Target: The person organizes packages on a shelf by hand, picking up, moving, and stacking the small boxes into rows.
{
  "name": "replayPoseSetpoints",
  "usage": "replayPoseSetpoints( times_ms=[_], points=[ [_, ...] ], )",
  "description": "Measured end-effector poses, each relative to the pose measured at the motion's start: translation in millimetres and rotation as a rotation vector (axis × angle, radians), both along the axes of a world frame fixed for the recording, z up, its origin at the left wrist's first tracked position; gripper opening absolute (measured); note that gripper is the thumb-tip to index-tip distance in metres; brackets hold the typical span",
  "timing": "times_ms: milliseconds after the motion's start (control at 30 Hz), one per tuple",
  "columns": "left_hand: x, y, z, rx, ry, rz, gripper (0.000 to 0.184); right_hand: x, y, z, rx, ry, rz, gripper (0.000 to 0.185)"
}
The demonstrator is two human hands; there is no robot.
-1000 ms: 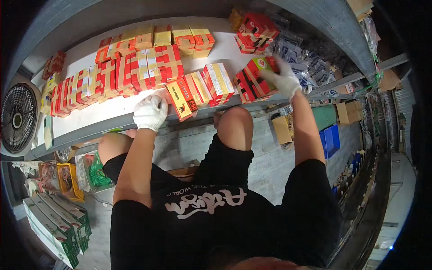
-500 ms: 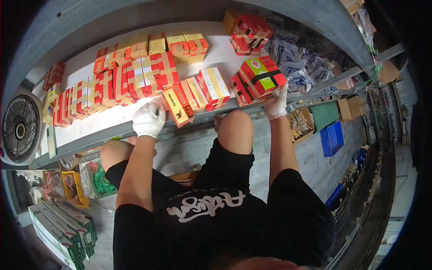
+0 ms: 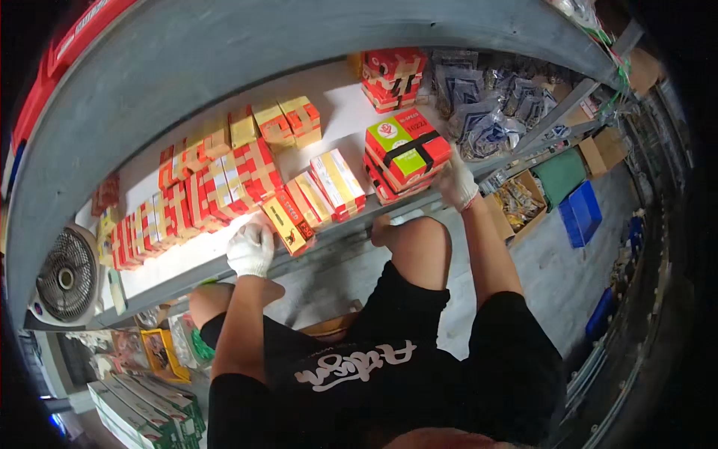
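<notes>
Looks like a workshop or stockroom packing spot: long metal-framed shelf (image 3: 168,283) with a white surface, rows of small red-and-yellow boxes (image 3: 196,196) and taped red and green cartons (image 3: 407,147) on it, heap of clear plastic packets (image 3: 490,112) at one end. Floor level has an open cardboard box (image 3: 517,203) of small packaged items, blue bin (image 3: 581,213), yellow crate (image 3: 166,355) and long white-and-green cartons (image 3: 146,410). Round black fan (image 3: 67,278) at the shelf's other end, grey flooring (image 3: 479,299) underneath.
</notes>
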State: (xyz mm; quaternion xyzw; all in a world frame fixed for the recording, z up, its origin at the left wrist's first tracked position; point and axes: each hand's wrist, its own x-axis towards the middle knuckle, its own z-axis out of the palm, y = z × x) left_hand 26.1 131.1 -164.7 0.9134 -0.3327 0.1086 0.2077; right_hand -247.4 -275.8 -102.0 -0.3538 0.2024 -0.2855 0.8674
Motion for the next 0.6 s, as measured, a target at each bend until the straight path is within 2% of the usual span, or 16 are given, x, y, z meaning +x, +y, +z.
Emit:
replayPoseSetpoints(
  times_ms=[100,133,167,267,367,600],
  points=[
    [-0.7,-1.6,1.0,0.005,0.022,0.017,0.03,22.9,-62.1,-43.7,0.03,0.1,-0.009,0.053],
    [-2.0,-2.3,6.2,0.011,0.041,0.017,0.029,36.3,-90.0,-75.1,0.061,0.071,-0.06,0.049],
    [-2.1,-2.9,6.0,0.007,0.025,0.017,0.029,43.7,-101.1,-81.8,0.07,0.057,-0.062,0.049],
    [-1.5,-1.4,1.5,-0.017,-0.04,-0.003,0.028,60.4,-132.7,-120.8,0.177,0.032,0.038,0.048],
    [-2.2,-3.1,2.8,-0.015,-0.023,0.005,0.027,78.1,-131.6,-134.4,0.148,0.057,-0.017,0.049],
    [-1.2,-2.9,5.6,0.024,0.023,0.02,0.029,93.5,-81.3,-128.1,0.044,0.102,-0.154,0.051]
  ],
)
